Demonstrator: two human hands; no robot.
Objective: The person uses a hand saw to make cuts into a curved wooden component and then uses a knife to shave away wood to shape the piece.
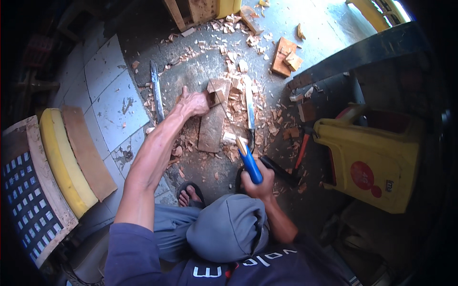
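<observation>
My left hand (193,103) grips a small wood block (214,97) on a worn plank (211,133) lying on the floor. My right hand (257,178) is closed on a thin-bladed tool with a blue handle (250,164); its narrow blade runs up toward the block. Beside the plank, among pale chips (236,105), lies a broad blade with a dark handle (249,100). Another long blade (156,88) lies left of my left hand.
A yellow plastic jerrycan (362,171) and an orange-handled tool (303,148) are at right, below a dark beam (362,52). An orange-brown board (284,52) lies farther off. Curved slats (67,157) stand at left, a wooden crate (191,12) at the top.
</observation>
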